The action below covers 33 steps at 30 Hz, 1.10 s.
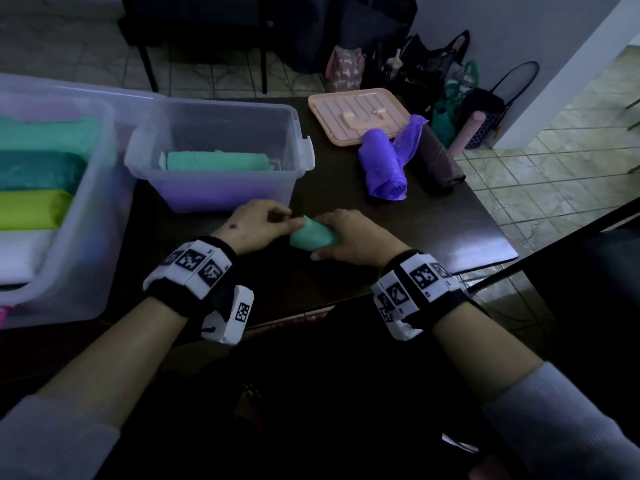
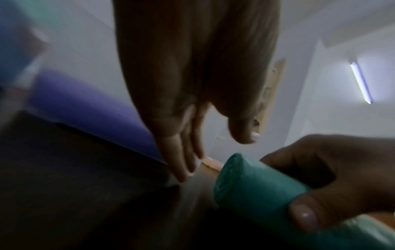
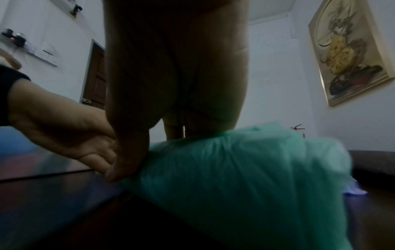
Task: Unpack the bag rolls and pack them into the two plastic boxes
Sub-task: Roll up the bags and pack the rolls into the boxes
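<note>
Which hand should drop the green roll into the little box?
Probably the right hand. It already holds the green roll, thumb and fingers wrapped round it. The left hand only meets the roll's end, fingers mostly straight. The small box stands just beyond both hands.

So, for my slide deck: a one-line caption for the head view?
Right hand grips a teal roll on the table; left hand touches its end.
</note>
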### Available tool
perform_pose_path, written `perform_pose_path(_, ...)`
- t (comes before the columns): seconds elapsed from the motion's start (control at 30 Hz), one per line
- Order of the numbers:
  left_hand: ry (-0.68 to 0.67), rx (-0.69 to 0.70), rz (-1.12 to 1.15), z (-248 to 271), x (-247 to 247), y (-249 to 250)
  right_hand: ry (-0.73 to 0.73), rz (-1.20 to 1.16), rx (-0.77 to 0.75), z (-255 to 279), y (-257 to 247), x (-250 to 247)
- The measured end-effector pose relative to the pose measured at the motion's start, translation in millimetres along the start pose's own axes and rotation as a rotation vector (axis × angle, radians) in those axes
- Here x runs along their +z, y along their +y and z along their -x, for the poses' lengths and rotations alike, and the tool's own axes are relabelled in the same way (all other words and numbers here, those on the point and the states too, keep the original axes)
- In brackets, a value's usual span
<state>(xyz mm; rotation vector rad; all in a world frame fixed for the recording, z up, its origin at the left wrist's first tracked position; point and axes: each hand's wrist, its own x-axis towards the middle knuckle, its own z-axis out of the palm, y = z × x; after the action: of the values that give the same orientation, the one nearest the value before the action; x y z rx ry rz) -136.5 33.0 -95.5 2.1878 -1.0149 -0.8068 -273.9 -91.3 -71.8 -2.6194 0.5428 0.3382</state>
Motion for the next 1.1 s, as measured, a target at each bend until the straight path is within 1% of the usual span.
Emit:
perform_pose_path(0.03,0.060,-0.076,0.078,3,-2,-10,0.004,-0.024,0.001,0,-3,0)
perform_pose_path(0.07,0.154,-0.158,0.192,6,-5,-18,0.006,-0.054,0.011,-1,-7,-2)
perform_pose_path(0.13,0.433,-0.269,0.417,13,-13,-33,0.016,-0.084,0.008,-2,-14,-6)
perform_pose_path(0.17,0.582,-0.306,0.438,16,-18,-39,0.021,-0.074,-0.015,-4,-19,-10)
perform_pose_path(0.2,0.695,-0.353,0.433,18,-24,-43,0.028,-0.051,-0.050,-5,-24,-15)
perform_pose_path(0.23,0.779,-0.351,0.436,19,-31,-46,0.038,-0.018,-0.093,-5,-31,-21)
perform_pose_path(0.3,0.873,-0.314,0.513,18,-44,-49,0.066,0.035,-0.176,-7,-44,-35)
perform_pose_path(0.37,0.895,-0.336,0.560,14,-54,-49,0.098,0.067,-0.226,-9,-57,-50)
perform_pose_path(0.43,0.855,-0.366,0.586,14,-60,-50,0.131,0.079,-0.259,-12,-70,-66)
perform_pose_path(0.47,0.830,-0.357,0.587,15,-60,-50,0.152,0.082,-0.267,-15,-76,-74)
perform_pose_path(0.6,0.829,-0.256,0.599,20,-57,-61,0.283,0.131,-0.305,-33,-105,-100)
perform_pose_path(0.67,0.823,-0.241,0.667,23,-53,-64,0.290,0.191,-0.327,-48,-120,-105)
perform_pose_path(0.73,0.814,-0.210,0.722,27,-48,-66,0.234,0.252,-0.341,-66,-135,-103)
perform_pose_path(0.77,0.813,-0.170,0.773,29,-45,-68,0.195,0.277,-0.342,-75,-142,-99)
perform_pose_path(0.8,0.823,-0.155,0.842,29,-42,-71,0.155,0.302,-0.340,-84,-147,-93)
perform_pose_path(0.87,0.839,-0.137,0.899,29,-38,-76,0.079,0.348,-0.328,-100,-156,-80)
perform_pose_path(0.93,0.825,-0.149,0.896,38,-41,-66,0.005,0.377,-0.304,-112,-161,-66)
perform_pose_path(1.0,0.848,-0.159,0.831,42,-42,-62,-0.053,0.418,-0.272,-120,-163,-54)
perform_pose_path(1.1,0.865,-0.141,0.807,41,-39,-66,-0.071,0.408,-0.226,-130,-161,-46)
